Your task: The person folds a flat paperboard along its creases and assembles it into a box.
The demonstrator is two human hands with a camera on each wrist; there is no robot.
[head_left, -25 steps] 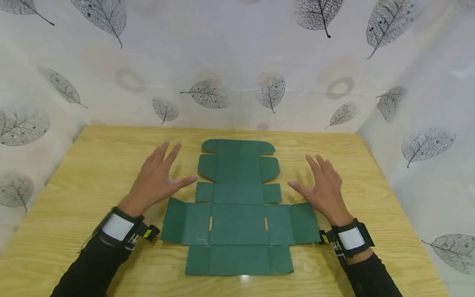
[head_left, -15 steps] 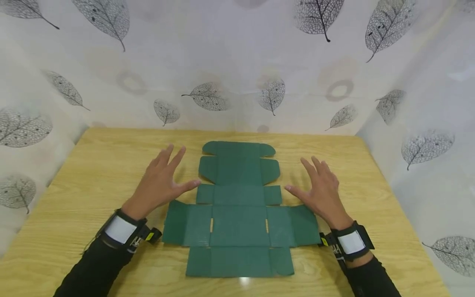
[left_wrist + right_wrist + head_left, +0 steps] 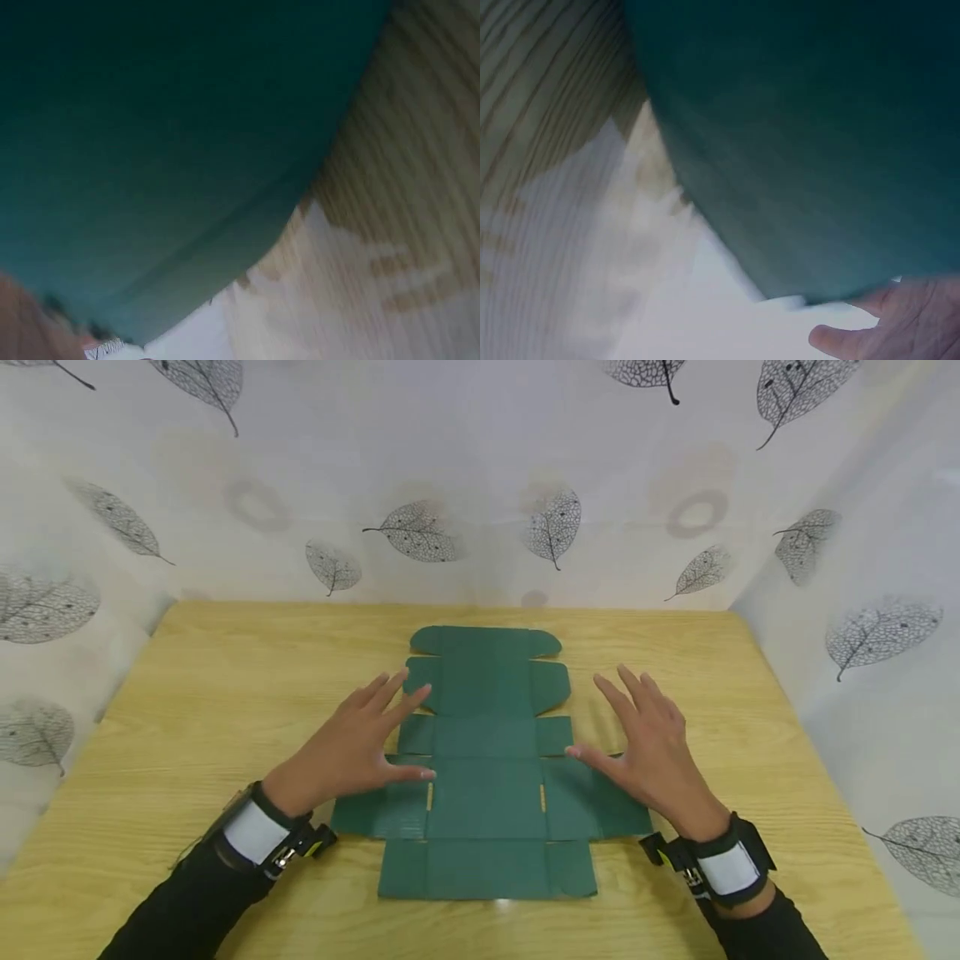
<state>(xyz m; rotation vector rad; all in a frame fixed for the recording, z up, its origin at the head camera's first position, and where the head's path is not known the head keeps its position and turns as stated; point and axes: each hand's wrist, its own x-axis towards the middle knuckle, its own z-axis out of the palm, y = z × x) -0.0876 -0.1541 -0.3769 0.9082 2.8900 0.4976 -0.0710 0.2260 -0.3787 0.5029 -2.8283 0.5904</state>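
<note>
A dark green cardboard box blank [image 3: 487, 802] lies unfolded on the wooden table, its several creased panels and side flaps spread out. Over its left side flap is my left hand [image 3: 341, 752], fingers and thumb spread, holding nothing. My right hand [image 3: 652, 756] is over the right side flap in the same spread way, thumb toward the middle. Whether either hand touches the cardboard cannot be told. In the left wrist view a green flap [image 3: 165, 172] fills most of the picture. The right wrist view has another green flap [image 3: 802, 165], with part of my right hand [image 3: 907, 330] below it.
The pale wooden table [image 3: 225, 693] extends on both sides of the cardboard. Behind it hangs a white cloth [image 3: 480, 460] printed with leaves, which also runs along both sides. A wrist camera [image 3: 258, 831] is strapped on each wrist.
My left hand has moved right, from beside the cardboard to over its left part. The right hand has barely shifted. The head view has tilted slightly downward.
</note>
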